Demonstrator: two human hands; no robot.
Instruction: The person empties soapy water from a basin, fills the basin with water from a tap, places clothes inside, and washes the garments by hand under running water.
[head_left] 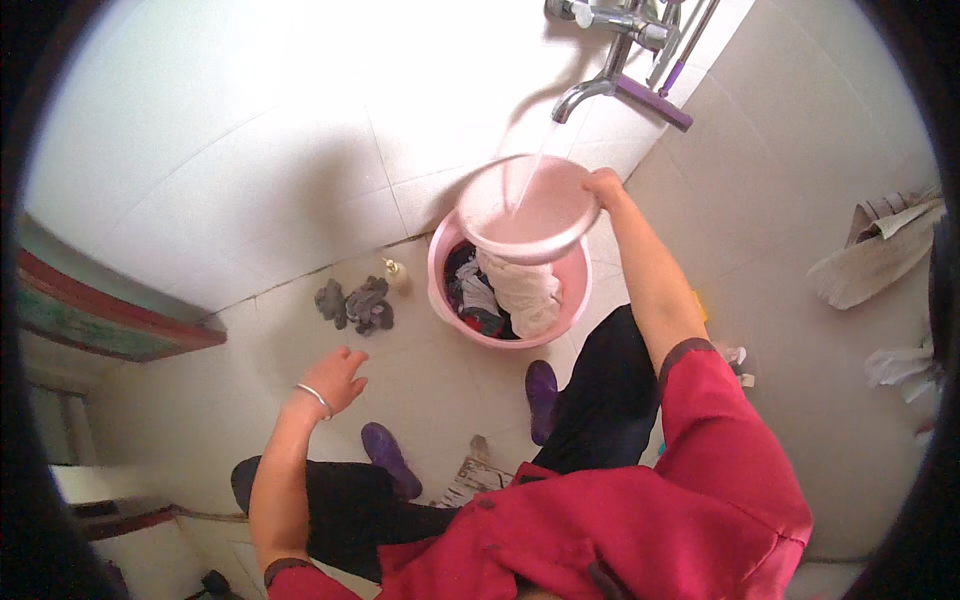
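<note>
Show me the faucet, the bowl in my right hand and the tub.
Faucet (pixel 584 91): head view, on its spout.
Bowl (pixel 563 197): head view, on its inner wall.
Tub (pixel 573 284): head view, on its inner wall at the right.

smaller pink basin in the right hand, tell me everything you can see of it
The round, pale pink basin looks like plastic, with a thick rim. Its open side faces up; a stream of water falls into it from the faucet. The right hand grips its right edge, holding it over a bigger pink tub of laundry; whether they touch is unclear.
</note>
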